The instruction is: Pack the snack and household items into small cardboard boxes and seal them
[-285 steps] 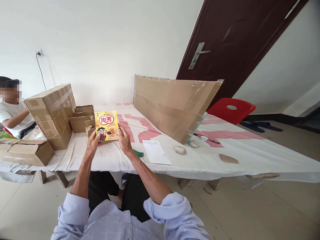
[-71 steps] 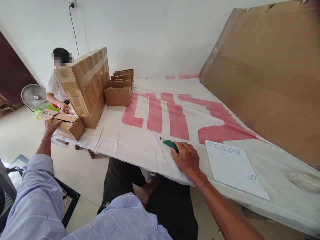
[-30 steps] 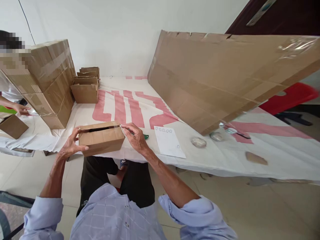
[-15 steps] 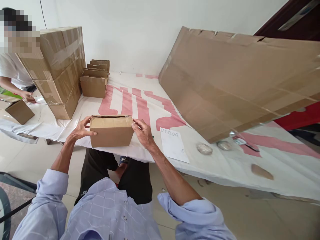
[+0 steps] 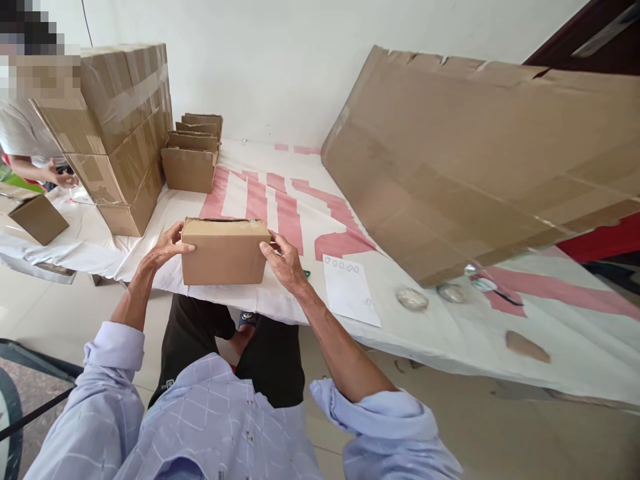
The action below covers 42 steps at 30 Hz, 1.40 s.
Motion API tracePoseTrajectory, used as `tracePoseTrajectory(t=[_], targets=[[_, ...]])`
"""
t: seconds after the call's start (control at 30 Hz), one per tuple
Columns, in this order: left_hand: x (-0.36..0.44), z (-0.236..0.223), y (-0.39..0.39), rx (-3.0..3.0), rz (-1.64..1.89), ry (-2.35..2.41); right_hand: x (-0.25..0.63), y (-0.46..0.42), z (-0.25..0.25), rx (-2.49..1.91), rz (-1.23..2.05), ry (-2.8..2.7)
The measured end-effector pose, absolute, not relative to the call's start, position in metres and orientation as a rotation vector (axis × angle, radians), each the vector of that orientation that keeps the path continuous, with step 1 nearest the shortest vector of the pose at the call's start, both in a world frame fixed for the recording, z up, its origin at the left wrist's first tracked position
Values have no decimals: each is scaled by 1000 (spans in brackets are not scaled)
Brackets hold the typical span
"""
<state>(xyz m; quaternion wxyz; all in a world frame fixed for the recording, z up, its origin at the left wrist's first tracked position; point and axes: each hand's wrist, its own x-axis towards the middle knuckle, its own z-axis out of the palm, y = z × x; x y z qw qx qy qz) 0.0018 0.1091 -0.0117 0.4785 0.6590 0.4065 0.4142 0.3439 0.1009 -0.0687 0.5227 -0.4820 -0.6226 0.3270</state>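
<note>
A small brown cardboard box (image 5: 224,260) stands at the table's front edge, directly before me. My left hand (image 5: 169,248) grips its left end, thumb on the front face. At the right end my right hand (image 5: 283,260) holds it, thumb against the front and fingers behind the corner. Along the box's top rear edge runs a dark gap; what is inside is hidden. To the right of my right hand lies a white paper (image 5: 350,290) with small shapes drawn in a row. A small green item (image 5: 307,273) shows just beside that hand.
Taped cartons (image 5: 133,140) are stacked at left, with several open boxes (image 5: 187,170) behind. A large cardboard sheet (image 5: 480,160) leans at right. Tape rolls (image 5: 411,299) and a brown scrap (image 5: 527,347) lie on the cloth. A co-worker's hand (image 5: 63,177) is near another box (image 5: 40,219).
Both my hands have shifted the box slightly away from me, farther onto the table. The co-worker's hand at far left has lifted and opened.
</note>
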Motion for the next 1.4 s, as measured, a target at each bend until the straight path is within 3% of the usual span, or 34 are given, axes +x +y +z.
tracePoseTrajectory(t=[0.47, 1.07, 1.4], targets=[[50, -44, 59, 2031, 1070, 924, 388, 64, -101, -1233, 890, -1246], [98, -57, 54, 1908, 1373, 931, 403, 76, -110, -1150, 1073, -917], [76, -68, 30, 1978, 1139, 1009, 393, 80, -113, -1162, 983, -998]])
